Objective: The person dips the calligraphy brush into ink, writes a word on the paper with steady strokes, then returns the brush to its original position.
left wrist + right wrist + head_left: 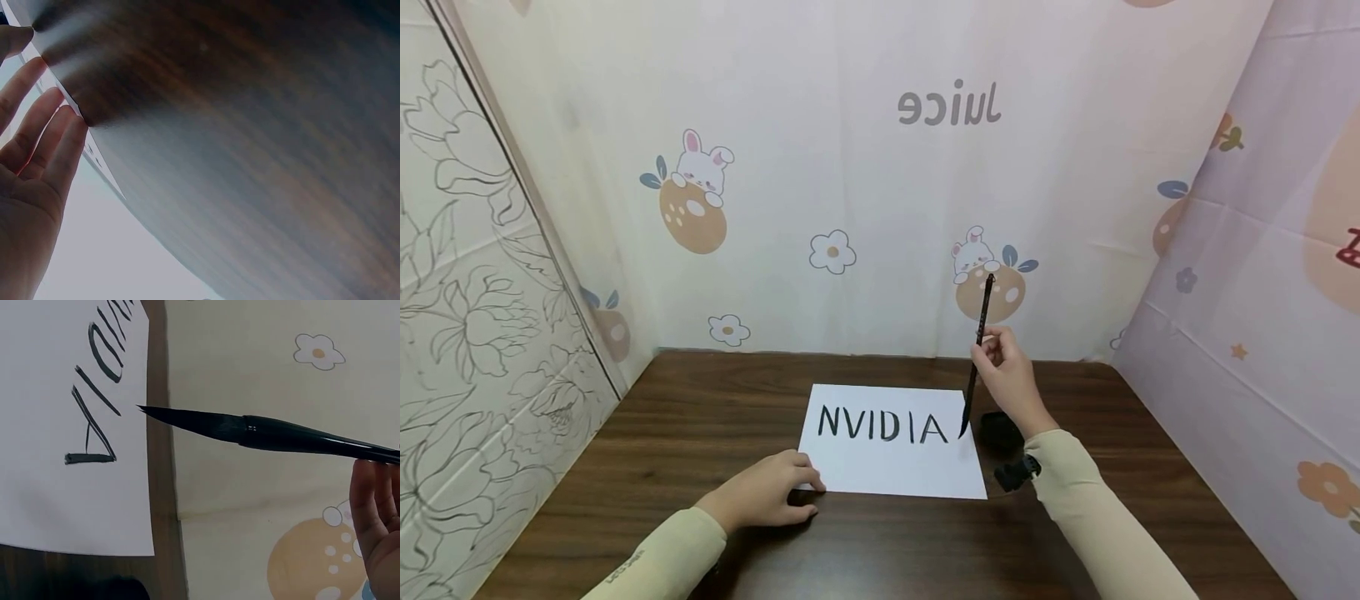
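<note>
A sheet of white paper (887, 471) lies on the table, with "NVIDIA" in black brush strokes across its upper half. My right hand (1006, 375) pinches a black calligraphy brush (981, 333) by its handle, fingers near the middle. The brush slants downward, its dark pointed bristles overlapping the paper's right side beyond the last letter. In the right wrist view the brush tip (147, 409) shows apart from the strokes. My left hand (767, 492) rests at the paper's lower left corner, fingers lightly bent and fingertips (78, 122) on the edge.
Just right of the paper, a dark rounded object (1000, 429) sits below my right hand. The brown wooden table (700, 417) meets a printed curtain (850, 167) at the back. Further curtains hang at the left and right sides.
</note>
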`<state>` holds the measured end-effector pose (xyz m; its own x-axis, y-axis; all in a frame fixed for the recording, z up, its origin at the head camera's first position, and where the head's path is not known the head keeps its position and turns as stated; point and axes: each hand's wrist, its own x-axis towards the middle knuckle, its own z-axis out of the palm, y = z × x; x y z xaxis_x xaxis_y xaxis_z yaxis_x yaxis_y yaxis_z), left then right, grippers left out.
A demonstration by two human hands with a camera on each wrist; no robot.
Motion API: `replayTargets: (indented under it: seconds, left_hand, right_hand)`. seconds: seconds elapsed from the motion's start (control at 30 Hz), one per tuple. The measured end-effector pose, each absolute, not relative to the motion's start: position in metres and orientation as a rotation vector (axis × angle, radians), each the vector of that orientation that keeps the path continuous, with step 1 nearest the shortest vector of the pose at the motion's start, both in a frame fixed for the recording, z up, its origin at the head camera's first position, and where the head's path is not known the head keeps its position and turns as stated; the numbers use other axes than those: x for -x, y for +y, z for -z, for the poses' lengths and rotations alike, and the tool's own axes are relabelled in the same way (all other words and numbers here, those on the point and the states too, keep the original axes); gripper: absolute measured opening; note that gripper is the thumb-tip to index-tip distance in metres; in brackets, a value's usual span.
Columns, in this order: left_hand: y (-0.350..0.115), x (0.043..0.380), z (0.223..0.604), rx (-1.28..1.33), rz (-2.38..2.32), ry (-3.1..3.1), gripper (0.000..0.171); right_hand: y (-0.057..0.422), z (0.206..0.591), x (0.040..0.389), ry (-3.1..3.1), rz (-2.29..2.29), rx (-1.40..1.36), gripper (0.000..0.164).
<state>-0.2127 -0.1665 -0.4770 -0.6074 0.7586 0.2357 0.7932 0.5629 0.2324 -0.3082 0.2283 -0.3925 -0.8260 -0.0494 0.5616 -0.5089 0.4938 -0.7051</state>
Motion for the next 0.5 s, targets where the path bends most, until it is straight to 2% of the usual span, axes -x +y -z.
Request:
replayTargets:
  seconds: [0.5]
  left_hand:
    - [-0.165, 0.213, 0.476, 1.341, 0.471, -2.680, 0.017]
  right_hand:
    - [0.268, 0.384, 0.312, -2.555, -1.226, -0.473, 0.043]
